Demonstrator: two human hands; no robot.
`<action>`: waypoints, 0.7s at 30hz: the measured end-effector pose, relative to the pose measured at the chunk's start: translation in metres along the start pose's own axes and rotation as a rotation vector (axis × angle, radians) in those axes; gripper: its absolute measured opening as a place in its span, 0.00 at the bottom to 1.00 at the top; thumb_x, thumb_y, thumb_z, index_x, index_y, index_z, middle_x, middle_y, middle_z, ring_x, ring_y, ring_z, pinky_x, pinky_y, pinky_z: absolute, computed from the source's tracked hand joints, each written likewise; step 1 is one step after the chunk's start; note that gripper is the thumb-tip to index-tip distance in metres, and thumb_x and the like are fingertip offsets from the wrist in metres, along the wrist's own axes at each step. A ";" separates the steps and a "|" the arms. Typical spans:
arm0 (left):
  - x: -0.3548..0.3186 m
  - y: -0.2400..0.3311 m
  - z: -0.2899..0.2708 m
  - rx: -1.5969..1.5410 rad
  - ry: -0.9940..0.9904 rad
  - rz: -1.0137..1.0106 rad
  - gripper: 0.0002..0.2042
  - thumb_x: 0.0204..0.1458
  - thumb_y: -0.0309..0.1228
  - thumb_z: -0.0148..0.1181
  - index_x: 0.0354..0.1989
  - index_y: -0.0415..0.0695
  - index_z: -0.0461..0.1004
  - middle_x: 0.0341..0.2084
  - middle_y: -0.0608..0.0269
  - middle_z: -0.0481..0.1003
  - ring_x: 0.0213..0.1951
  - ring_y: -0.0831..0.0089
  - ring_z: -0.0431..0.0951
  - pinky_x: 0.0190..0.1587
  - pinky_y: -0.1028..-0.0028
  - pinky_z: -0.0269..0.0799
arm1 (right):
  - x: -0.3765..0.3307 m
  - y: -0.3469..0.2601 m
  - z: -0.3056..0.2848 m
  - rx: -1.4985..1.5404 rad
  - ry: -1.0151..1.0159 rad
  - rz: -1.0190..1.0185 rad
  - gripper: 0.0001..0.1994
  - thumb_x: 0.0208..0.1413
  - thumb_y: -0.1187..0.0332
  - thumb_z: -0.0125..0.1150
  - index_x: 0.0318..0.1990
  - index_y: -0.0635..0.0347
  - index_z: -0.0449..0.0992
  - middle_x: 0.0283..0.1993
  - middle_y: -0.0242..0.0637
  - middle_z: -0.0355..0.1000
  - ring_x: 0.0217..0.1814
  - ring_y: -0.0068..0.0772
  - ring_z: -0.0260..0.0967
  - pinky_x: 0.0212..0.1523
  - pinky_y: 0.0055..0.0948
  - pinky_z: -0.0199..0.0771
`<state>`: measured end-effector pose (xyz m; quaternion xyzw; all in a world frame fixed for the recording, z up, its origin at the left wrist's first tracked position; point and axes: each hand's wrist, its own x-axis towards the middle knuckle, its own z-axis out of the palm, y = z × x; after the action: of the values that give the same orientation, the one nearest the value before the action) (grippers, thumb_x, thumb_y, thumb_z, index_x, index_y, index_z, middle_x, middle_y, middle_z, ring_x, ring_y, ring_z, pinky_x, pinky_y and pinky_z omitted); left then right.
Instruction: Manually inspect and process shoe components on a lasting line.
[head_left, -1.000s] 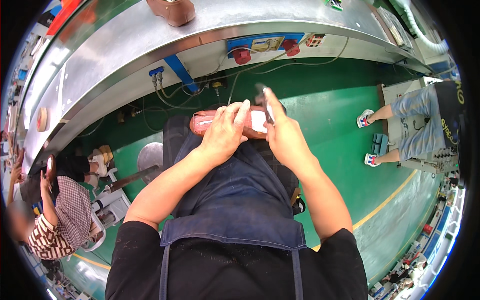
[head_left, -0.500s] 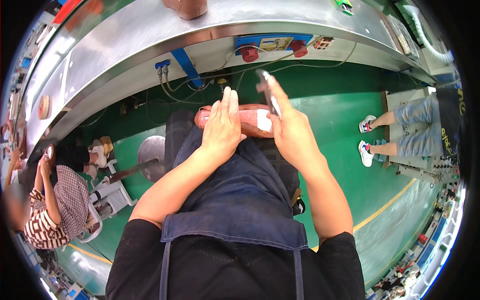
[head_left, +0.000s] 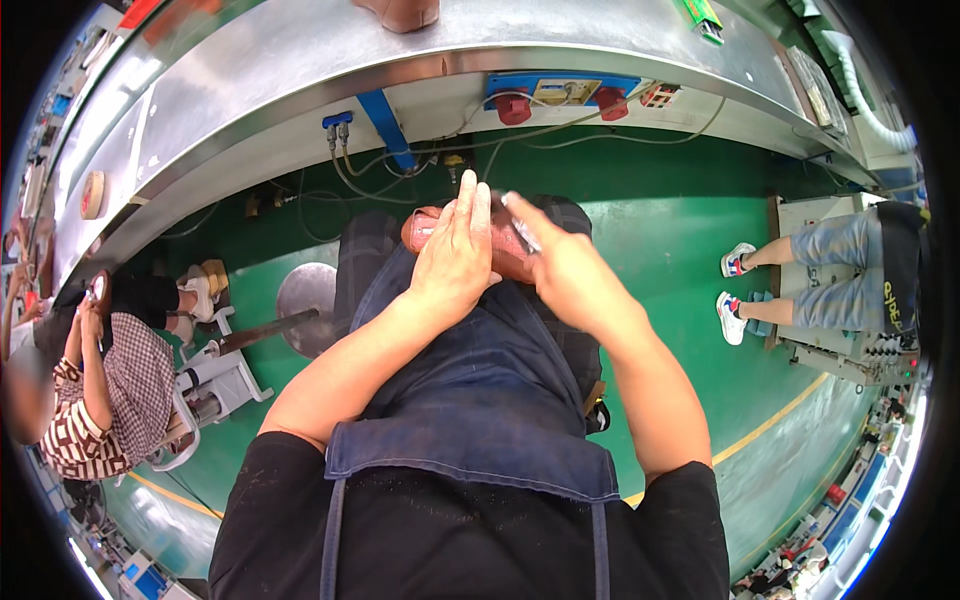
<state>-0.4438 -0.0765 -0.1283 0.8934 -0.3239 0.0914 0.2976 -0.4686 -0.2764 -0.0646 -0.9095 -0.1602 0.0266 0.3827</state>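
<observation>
A reddish-brown leather shoe (head_left: 512, 255) lies across my lap on the dark blue apron, its pinkish underside facing up. My left hand (head_left: 456, 245) rests flat across the middle of it, fingers stretched out and close together. In my right hand (head_left: 572, 268) is a metal hand tool (head_left: 524, 236), blurred by motion, so its exact kind is unclear. The tool's front is down at the shoe's right part, which my right hand partly covers.
A metal-topped bench (head_left: 560, 35) runs ahead, with another brown shoe (head_left: 405, 14) and a green box (head_left: 705, 18) on it. Cables and red sockets (head_left: 513, 107) sit below its edge. One person (head_left: 95, 390) sits at left; another person's legs (head_left: 830, 275) show at right.
My right hand and the tool have come down onto the shoe from a raised position. My left hand stays flat on the shoe. The whole view has shifted slightly.
</observation>
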 end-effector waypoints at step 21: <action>-0.108 0.028 0.013 -1.435 0.083 -0.761 0.50 0.50 0.33 0.80 0.76 0.37 0.49 0.71 0.48 0.61 0.69 0.58 0.68 0.72 0.59 0.65 | -0.062 0.025 0.064 0.726 -0.045 0.767 0.14 0.70 0.74 0.52 0.60 0.66 0.67 0.43 0.40 0.76 0.38 0.30 0.78 0.28 0.31 0.82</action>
<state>-0.5454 -0.0446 -0.1639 0.5299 0.0334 -0.2130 0.8202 -0.5317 -0.2680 -0.1320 -0.7109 0.1956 0.2380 0.6323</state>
